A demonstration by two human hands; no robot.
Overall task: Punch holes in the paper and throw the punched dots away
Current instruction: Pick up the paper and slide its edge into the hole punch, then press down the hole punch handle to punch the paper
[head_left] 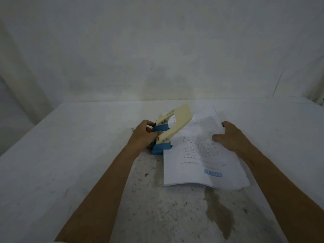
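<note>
The left hand [142, 135] is curled around the back of the hole punch [167, 130], fingers [156, 133] wrapped closed on its blue base while the cream lever stands raised and angled away toward the far right. The punch is tipped, resting on its near blue end on the worktop [70, 155], with its mouth facing right, toward the paper [201, 160].

The paper lies directly to the right of the left fingers, its left edge meeting the punch's near end just beside them. The sheet's long axis runs away from the person, roughly parallel to the punch's length. The right hand [229, 135] rests on the far right part of the sheet, fingers spread and lightly bent over its far edge, pinning or lifting it; which one cannot be told.

The likely next move is sideways: the paper's left margin has to slide left into the punch's slot, or the punch right onto it. Whether the edge is already in the slot is hidden by the lever.
</note>
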